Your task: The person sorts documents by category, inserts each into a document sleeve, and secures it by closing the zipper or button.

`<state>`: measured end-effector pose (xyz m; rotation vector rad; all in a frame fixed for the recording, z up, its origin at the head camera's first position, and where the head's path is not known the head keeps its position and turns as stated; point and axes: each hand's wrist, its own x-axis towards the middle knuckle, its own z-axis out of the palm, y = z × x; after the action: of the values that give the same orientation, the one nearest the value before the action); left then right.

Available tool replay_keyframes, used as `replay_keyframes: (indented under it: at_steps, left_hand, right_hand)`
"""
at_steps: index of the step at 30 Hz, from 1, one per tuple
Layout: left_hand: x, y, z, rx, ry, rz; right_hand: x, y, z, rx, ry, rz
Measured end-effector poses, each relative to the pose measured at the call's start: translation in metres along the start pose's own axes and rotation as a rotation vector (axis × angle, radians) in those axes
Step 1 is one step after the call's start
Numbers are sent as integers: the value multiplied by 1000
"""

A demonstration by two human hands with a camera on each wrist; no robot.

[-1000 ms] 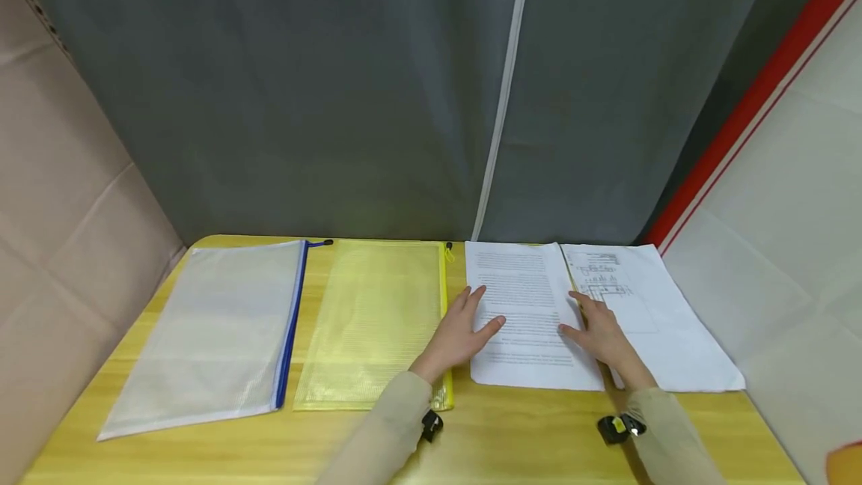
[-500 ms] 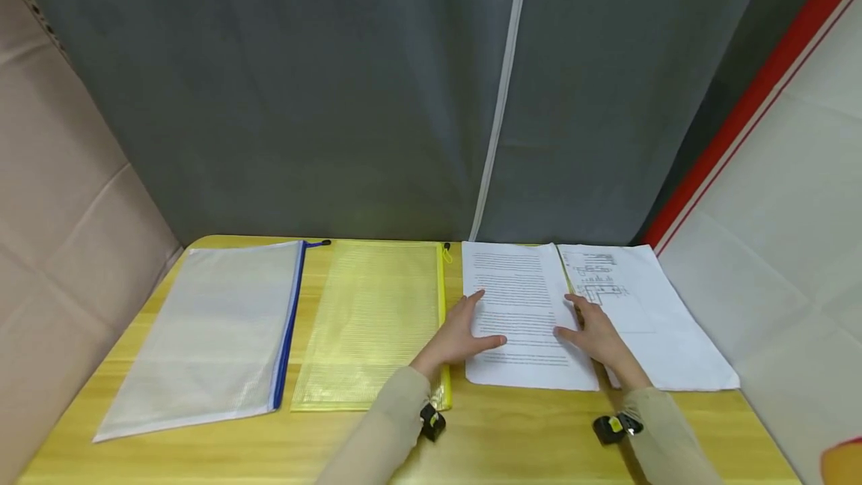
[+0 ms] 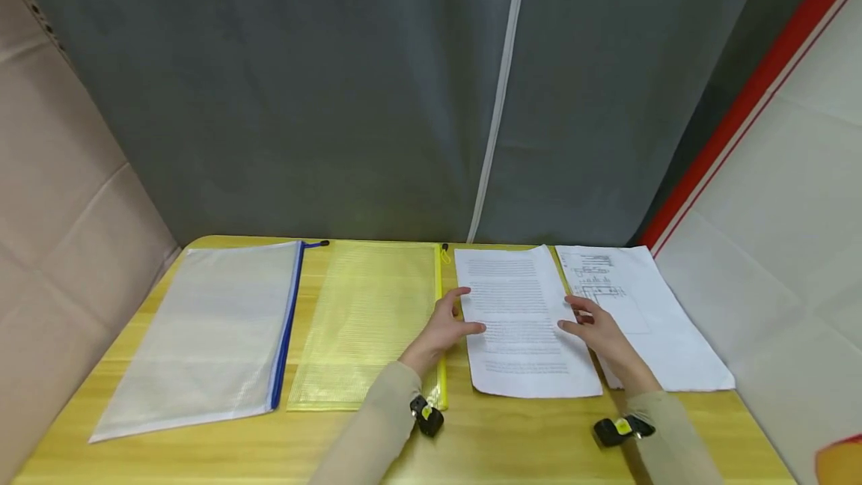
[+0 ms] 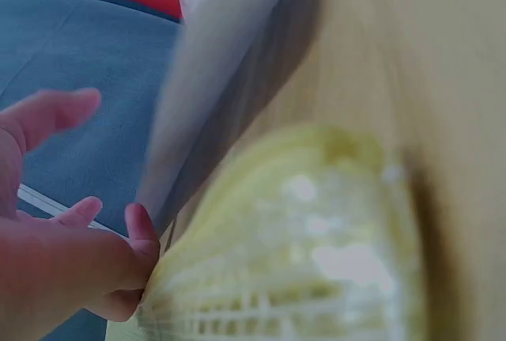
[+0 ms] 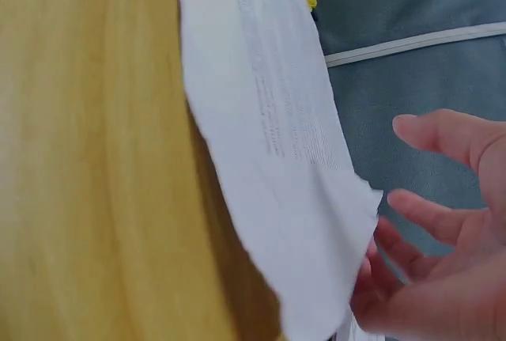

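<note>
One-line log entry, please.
Printed paper: near edge raised; left hand: at left edge; right hand: at right edge; yellow pouch: left of paper

Beige sleeves [image 3: 373, 425], black wrist cameras [image 3: 426, 416]

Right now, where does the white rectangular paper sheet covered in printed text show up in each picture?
Head: the sheet appears right of centre, between the left hand and right hand.
Left wrist: the sheet slants, blurred, from top centre down toward the left hand.
Right wrist: the sheet runs top to bottom through the middle.
Shared landmark: the dark grey fabric curtain with a white stripe.
</note>
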<state>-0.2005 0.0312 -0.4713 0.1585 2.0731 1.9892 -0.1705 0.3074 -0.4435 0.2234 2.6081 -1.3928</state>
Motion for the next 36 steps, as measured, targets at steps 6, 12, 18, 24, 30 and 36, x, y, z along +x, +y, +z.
replay_keyframes:
  at_steps: [6,12,18,24,30,36]
  left_hand:
    - [-3,2,-1,-26,23,15]
    - [-6,1,-5,-23,6,-38]
    - [-8,-2,-9,-28,-69,-38]
    - [-13,1,-20,-54,-131,-25]
    - [-17,9,-31,-16,-138,3]
    - [-20,12,-38,8,-122,27]
  right_hand:
    - [-6,3,-2,20,-29,19]
    - [-8,7,-1,13,-47,-19]
    - [-10,10,0,57,-54,-82]
    - [-12,10,2,106,-80,-131]
    - [-13,8,5,122,-81,-158]
    - [-16,1,8,115,-56,-193]
